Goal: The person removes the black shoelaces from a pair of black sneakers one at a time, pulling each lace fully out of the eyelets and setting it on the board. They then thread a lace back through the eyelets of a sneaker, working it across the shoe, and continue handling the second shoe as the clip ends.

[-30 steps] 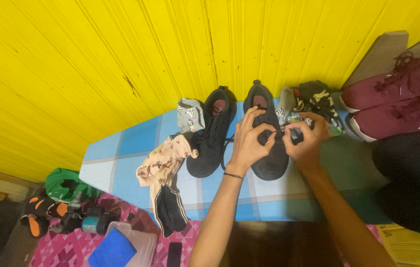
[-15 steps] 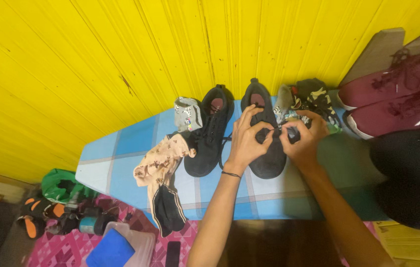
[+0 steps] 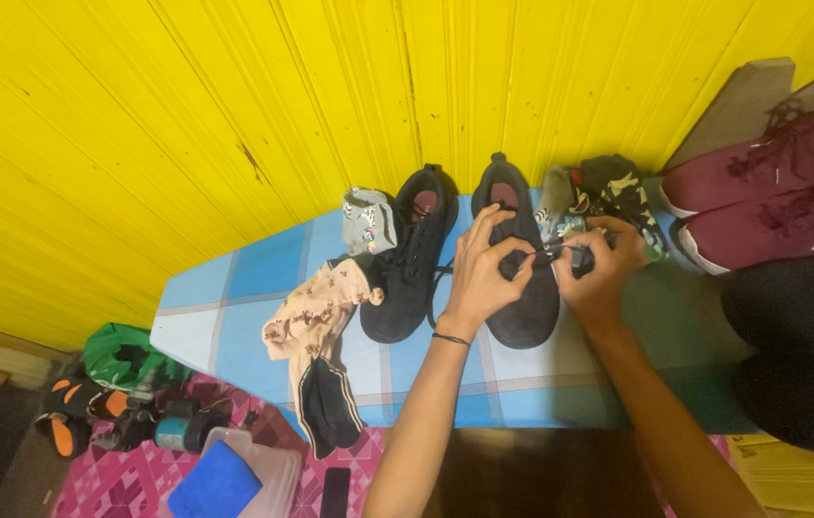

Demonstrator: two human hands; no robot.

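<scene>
Two black shoes stand side by side on a blue checked ironing board (image 3: 234, 297). My left hand (image 3: 483, 273) rests on the right black shoe (image 3: 522, 307) and pinches its lace. My right hand (image 3: 599, 273) holds the other end of that lace beside the shoe, fingers closed. The left black shoe (image 3: 407, 278) lies untouched, its lace hanging loose.
A grey sock (image 3: 366, 219), a peach patterned sock (image 3: 316, 312) and a black sock (image 3: 325, 408) lie left of the shoes. Dark patterned socks (image 3: 618, 187) and maroon sneakers (image 3: 771, 192) sit right. Yellow wall (image 3: 234, 115) behind. Sandals (image 3: 66, 427), blue sponge (image 3: 215, 484) on floor.
Both hands stay on the right black shoe's lace with small finger movements; the view has shifted slightly.
</scene>
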